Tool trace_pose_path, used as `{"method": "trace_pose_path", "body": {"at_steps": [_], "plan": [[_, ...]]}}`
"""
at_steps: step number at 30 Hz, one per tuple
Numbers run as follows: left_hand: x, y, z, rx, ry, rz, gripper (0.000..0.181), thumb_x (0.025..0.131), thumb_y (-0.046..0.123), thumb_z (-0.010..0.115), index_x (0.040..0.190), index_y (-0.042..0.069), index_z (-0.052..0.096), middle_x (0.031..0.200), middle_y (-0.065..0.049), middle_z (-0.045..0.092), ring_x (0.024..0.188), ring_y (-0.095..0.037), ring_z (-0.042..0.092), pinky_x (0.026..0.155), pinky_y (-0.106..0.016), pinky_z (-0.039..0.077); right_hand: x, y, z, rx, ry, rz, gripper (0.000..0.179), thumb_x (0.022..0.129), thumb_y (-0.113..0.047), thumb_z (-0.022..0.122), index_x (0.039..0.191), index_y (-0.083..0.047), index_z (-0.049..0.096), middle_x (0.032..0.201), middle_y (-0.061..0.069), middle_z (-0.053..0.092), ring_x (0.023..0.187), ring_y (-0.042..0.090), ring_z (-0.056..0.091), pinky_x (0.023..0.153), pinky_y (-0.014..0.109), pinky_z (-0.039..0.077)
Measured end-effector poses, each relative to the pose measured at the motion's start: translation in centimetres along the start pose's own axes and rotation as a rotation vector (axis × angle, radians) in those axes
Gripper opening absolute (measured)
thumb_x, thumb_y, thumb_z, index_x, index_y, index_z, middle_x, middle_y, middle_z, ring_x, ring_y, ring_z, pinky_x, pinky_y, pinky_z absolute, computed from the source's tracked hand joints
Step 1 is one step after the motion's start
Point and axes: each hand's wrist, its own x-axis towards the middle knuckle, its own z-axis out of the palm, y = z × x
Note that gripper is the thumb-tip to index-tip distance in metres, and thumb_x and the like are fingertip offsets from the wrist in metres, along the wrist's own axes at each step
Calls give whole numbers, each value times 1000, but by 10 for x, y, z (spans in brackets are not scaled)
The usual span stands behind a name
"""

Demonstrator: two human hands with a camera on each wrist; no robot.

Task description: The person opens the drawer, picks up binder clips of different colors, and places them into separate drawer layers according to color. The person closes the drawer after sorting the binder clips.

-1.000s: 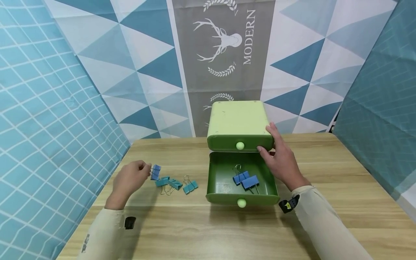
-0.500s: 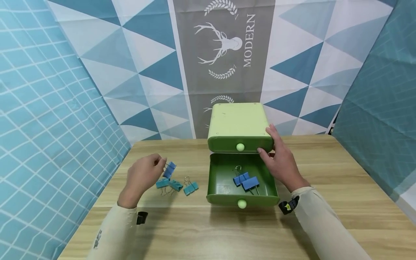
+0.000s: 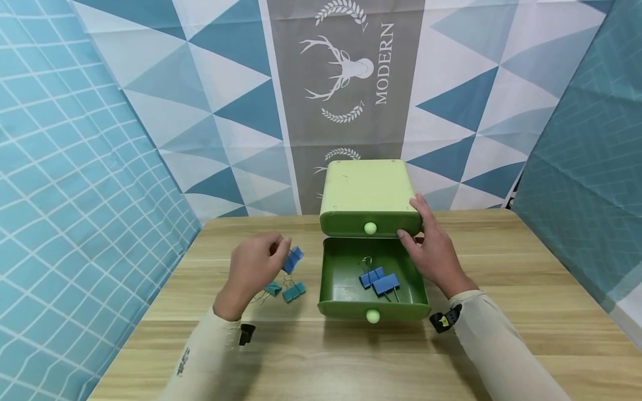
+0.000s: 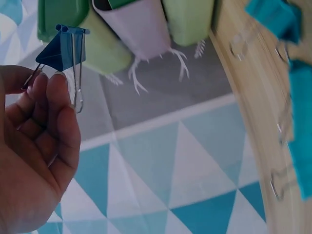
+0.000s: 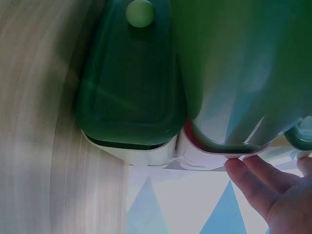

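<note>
My left hand (image 3: 254,268) pinches a blue binder clip (image 4: 63,52) by its wire handle, between thumb and fingertips. In the head view this clip hangs left of the pulled-out drawer (image 3: 346,307), above the teal binder clips (image 3: 293,291). My hand partly hides those teal clips. Inside the drawer lie two blue binder clips (image 3: 386,283), one overlapping the other. My right hand (image 3: 438,255) touches the right front corner of the green drawer cabinet (image 3: 368,186), thumb on the top drawer's front. Its fairly straight fingers (image 5: 253,183) lie against the cabinet's side in the right wrist view.
The cabinet stands on a wooden table (image 3: 321,362) near the patterned back cloth (image 3: 346,122). A shut lower drawer (image 5: 131,87) with a round knob shows under the pulled-out one. A blue grid cloth (image 3: 75,184) hangs along the left.
My left hand has carried the blue binder clip rightward, over the teal clips and closer to the drawer. My right hand has stayed at the cabinet's corner.
</note>
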Motion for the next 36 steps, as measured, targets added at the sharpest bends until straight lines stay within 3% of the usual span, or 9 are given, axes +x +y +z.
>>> {"method": "trace_pose_path", "body": {"at_steps": [4,8,12,17,21,28,36], "plan": [[7,17,10,-46,17,58,42,100,25,61,61,22,46,53,10,34,45,-8,31,43,-28,23,0,2,0,1,-8,6,80,98,-15,67,161,-29,19,167,-8,10,121,44,57,83,54,55],[14,32,17,-129,-27,102,38,102,27,60,65,23,52,55,11,36,47,-7,34,46,-29,27,1,2,-1,-4,-5,8,81,98,-15,67,161,-31,18,167,-9,10,122,43,57,82,53,55],[21,41,23,-188,-108,128,38,103,29,59,66,24,53,55,10,36,48,-8,35,49,-30,30,2,2,0,1,-6,4,82,97,-15,68,161,-31,18,166,-12,8,123,43,57,82,51,56],[24,49,30,-223,-264,143,39,103,31,59,66,23,52,55,9,34,48,-8,34,52,-29,30,2,1,1,16,-12,7,82,97,-16,67,160,-32,18,166,-14,7,124,41,57,82,50,56],[27,54,37,-187,-383,157,30,102,31,61,73,24,59,55,10,35,49,-6,34,53,-27,31,1,2,0,11,-5,10,81,98,-16,67,161,-31,18,166,-14,8,124,41,57,82,50,56],[32,64,49,-58,-524,188,26,101,34,62,78,22,66,57,13,45,51,-4,43,51,-26,36,-1,2,-2,1,-6,7,81,98,-14,67,161,-27,17,167,-10,8,123,44,56,83,51,55],[30,65,54,-13,-570,225,18,100,32,63,98,21,77,79,13,66,66,-3,57,60,-28,48,-1,3,-1,15,-3,10,82,97,-15,67,161,-28,18,166,-12,8,123,43,57,84,52,55]]}}
